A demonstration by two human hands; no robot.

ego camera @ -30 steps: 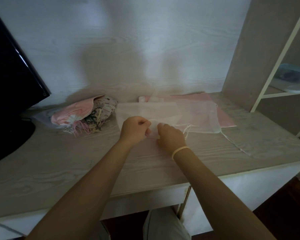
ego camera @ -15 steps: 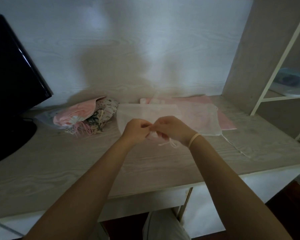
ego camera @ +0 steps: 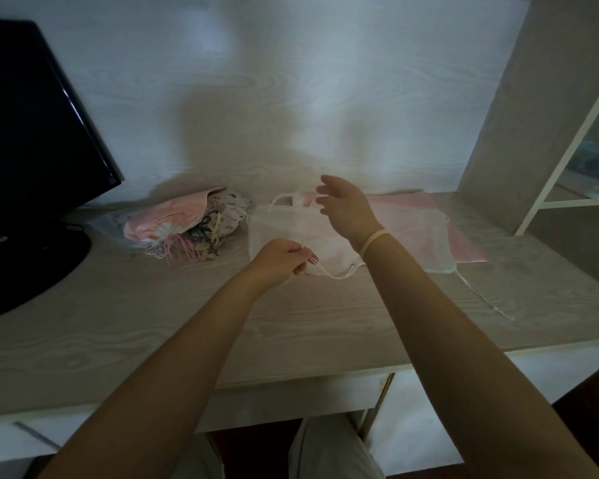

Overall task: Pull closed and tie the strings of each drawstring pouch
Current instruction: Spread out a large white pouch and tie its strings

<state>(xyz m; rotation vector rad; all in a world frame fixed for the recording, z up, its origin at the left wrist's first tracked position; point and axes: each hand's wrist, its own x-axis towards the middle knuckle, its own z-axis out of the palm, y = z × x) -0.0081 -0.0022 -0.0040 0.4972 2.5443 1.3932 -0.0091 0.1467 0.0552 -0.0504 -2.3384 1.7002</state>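
Head view is filled mostly by a pale wood-grain table [ego camera: 153, 333] set against a wall [ego camera: 256, 81] of the same pale grain, in dim light. A dark monitor [ego camera: 32, 133] is seen at the left on its round base, and a shelf unit [ego camera: 547, 108] with white bars is seen at the right, a bluish container being half visible on one shelf.

As for progress, a heap of pink and patterned pouches [ego camera: 187, 226] is gathered at the back left with strings bunched at their mouths; these are judged to be finished, though the knots cannot be made out. A flat pink pouch [ego camera: 464, 236] and a sheer white pouch [ego camera: 426, 236] over it lie at the right, mouths flat and one string [ego camera: 481, 292] trailing loose, so they are judged to be left to do.

A sheer white pouch in hand [ego camera: 291, 226] is held just above the table at the centre. Its cord [ego camera: 336, 273] is pinched by the left hand [ego camera: 281, 259] at the near edge. The right hand [ego camera: 346, 210] is raised beyond it with fingers spread and relaxed; a loop of cord hangs beside its fingertips, and whether it is hooked cannot be told. The tie is judged not yet made.
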